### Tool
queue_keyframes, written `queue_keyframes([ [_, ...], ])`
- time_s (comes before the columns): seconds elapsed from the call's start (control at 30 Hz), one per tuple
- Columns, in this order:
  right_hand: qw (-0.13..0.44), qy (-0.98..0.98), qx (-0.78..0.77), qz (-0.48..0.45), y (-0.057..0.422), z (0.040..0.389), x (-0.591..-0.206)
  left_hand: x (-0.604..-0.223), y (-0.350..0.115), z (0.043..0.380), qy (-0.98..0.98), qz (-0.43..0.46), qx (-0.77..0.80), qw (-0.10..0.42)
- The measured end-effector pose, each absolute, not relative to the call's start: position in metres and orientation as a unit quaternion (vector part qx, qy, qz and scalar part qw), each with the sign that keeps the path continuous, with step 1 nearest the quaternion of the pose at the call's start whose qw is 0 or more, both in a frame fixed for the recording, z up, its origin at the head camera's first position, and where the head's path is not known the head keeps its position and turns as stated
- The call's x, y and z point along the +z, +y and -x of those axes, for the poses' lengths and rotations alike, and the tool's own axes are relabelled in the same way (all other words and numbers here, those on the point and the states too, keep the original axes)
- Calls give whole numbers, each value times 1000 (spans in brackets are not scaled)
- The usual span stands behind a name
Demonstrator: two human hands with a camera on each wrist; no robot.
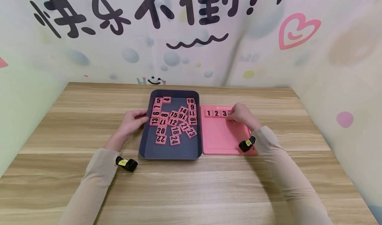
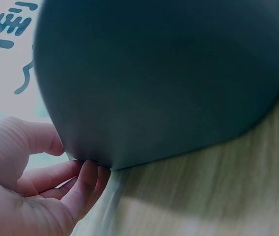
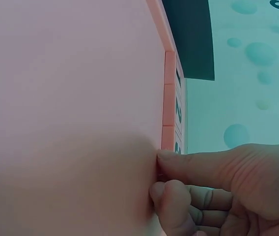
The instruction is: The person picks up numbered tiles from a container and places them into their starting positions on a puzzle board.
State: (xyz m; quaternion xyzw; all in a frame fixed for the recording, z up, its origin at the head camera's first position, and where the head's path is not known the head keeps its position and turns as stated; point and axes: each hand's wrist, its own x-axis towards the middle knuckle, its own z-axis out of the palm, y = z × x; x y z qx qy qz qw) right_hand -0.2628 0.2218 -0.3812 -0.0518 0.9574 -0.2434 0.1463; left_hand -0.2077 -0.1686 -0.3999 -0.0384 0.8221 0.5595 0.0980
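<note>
A dark grey tray lies on the table with several pink number tiles loose in it. My left hand holds the tray's left side; in the left wrist view, thumb and curled fingers meet the far end of the dark wall. Right of the tray is a square pink board, tiles 1, 2 and 3 in a row along its top edge. My right hand pinches at tile 3, its thumb covering part of it in the right wrist view.
The wooden table runs back to a printed white backdrop with black lettering. Walls stand at the left and right. Both forearms, with black wrist straps, reach in from the front edge.
</note>
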Motion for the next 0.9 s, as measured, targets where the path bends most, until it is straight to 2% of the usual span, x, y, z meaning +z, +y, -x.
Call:
queue_keyframes([
  [0.3,165,953,-253,39,220,263,-379,-401,-169,208,826,38,554,97],
  [0.57,107,958,-256,75,213,263,-364,-403,-169,209,825,39,555,96],
  [0.9,65,937,-326,109,156,271,-345,-401,-170,209,823,37,559,95],
])
